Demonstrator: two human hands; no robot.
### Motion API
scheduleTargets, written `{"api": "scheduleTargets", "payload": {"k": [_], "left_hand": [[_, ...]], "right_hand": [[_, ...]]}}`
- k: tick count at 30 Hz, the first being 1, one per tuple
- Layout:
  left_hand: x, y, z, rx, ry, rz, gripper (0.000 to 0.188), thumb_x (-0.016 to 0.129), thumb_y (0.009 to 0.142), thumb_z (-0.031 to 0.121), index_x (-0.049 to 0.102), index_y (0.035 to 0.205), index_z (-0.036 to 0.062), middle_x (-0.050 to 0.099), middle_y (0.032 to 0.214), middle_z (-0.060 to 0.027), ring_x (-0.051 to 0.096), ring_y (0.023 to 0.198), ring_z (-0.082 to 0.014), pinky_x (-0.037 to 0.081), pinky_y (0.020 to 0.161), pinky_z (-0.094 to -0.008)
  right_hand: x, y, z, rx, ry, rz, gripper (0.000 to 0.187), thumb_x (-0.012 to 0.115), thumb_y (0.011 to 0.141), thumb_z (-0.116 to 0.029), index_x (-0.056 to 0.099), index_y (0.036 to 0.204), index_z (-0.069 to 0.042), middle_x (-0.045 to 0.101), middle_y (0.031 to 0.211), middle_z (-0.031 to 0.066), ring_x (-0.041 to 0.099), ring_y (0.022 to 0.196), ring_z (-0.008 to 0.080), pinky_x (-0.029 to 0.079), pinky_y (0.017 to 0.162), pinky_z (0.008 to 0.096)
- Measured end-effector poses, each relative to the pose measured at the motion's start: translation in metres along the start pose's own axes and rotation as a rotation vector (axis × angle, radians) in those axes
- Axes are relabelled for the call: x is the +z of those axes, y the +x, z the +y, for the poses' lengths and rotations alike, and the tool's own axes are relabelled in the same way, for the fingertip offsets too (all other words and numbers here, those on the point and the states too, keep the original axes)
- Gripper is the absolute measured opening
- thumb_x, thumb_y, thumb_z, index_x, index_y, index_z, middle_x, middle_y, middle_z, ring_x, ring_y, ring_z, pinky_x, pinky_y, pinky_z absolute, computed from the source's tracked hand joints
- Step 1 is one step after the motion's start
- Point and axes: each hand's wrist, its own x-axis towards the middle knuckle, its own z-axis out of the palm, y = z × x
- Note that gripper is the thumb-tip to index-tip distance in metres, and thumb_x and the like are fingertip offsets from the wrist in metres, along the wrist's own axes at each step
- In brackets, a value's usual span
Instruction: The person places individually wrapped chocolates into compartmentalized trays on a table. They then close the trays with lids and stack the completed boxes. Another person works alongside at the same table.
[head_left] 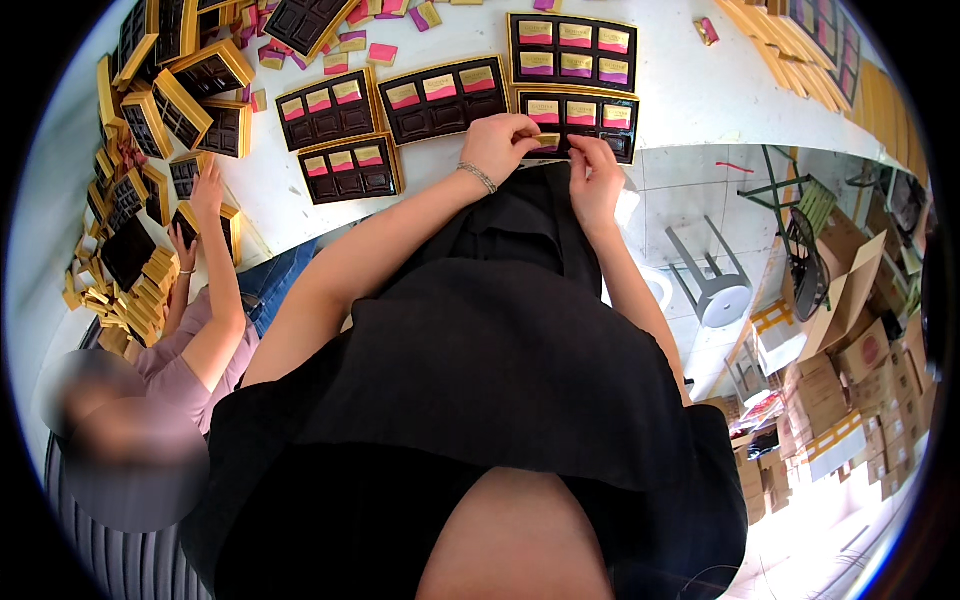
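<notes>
Close to the table's front edge lies a black six-compartment tray box (575,108) with a gold rim. Gold-and-pink wrapped sweets fill its far row. My left hand (497,150), wearing a bracelet, reaches over the near row and pinches a small gold wrapped sweet (547,141) at the near-left compartment. At the middle of that row, the fingertips of my right hand (595,183) are drawn together; whatever is between them is hidden. Behind this box sits a full tray box (573,52), with gold-and-pink sweets above gold-and-purple ones.
Left of my hands are half-filled boxes (441,98). Loose wrapped sweets (381,53) and piled boxes (212,68) lie farther left, where a co-worker's hand (207,188) touches a box. Stacked boxes (790,60) stand at the far right. A grey stool (722,300) and cardboard cartons (820,390) occupy the floor.
</notes>
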Motion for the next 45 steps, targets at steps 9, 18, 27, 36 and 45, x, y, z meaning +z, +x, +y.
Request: {"api": "scheduleTargets", "payload": {"k": [9,18,27,36,45], "left_hand": [[0.006,0.000,-0.003,0.211,0.315,0.105,0.007,0.069,0.079,0.018,0.070,0.084,0.0130,0.057,0.082,-0.0031,0.061,0.080,-0.0231,0.051,0.065,-0.0354],[-0.015,0.013,0.008,0.328,0.328,0.220,0.004,0.070,0.078,0.015,0.071,0.082,0.0149,0.058,0.082,-0.0026,0.062,0.079,-0.0217,0.051,0.065,-0.0339],[-0.053,0.189,0.055,-0.162,0.634,0.139,0.049,0.070,0.077,0.053,0.069,0.096,0.0081,0.071,0.092,-0.0108,0.068,0.088,-0.0279,0.055,0.074,-0.0378],[-0.061,0.216,0.039,-0.035,0.725,0.073,0.029,0.066,0.078,0.027,0.070,0.096,0.0048,0.068,0.084,-0.0160,0.067,0.078,-0.0288,0.053,0.070,-0.0381],[-0.010,0.078,0.058,0.105,0.117,-0.264,0.026,0.071,0.074,0.021,0.072,0.099,0.0148,0.070,0.079,-0.0060,0.068,0.073,-0.0196,0.053,0.072,-0.0315]], "right_hand": [[0.003,-0.008,0.008,-0.497,-0.488,-0.204,0.043,0.058,0.077,-0.003,0.061,0.120,-0.005,0.054,0.135,0.0044,0.045,0.130,0.0256,0.036,0.108,0.0463],[-0.030,0.116,-0.007,-0.450,-0.438,0.078,0.022,0.062,0.077,-0.004,0.066,0.098,-0.004,0.065,0.094,0.0114,0.061,0.090,0.0310,0.049,0.078,0.0392],[-0.001,0.272,0.012,-0.288,-0.730,-0.057,0.029,0.071,0.080,-0.022,0.063,0.102,-0.005,0.064,0.103,0.0151,0.062,0.093,0.0331,0.052,0.079,0.0435],[-0.068,0.200,0.021,0.367,0.828,-0.101,0.021,0.063,0.091,-0.013,0.065,0.106,0.000,0.068,0.098,0.0049,0.063,0.085,0.0124,0.050,0.077,0.0280],[-0.064,0.035,0.016,0.626,0.723,0.120,0.033,0.064,0.082,0.005,0.056,0.115,0.005,0.065,0.083,0.0133,0.066,0.072,0.0188,0.056,0.062,0.0284]]}}
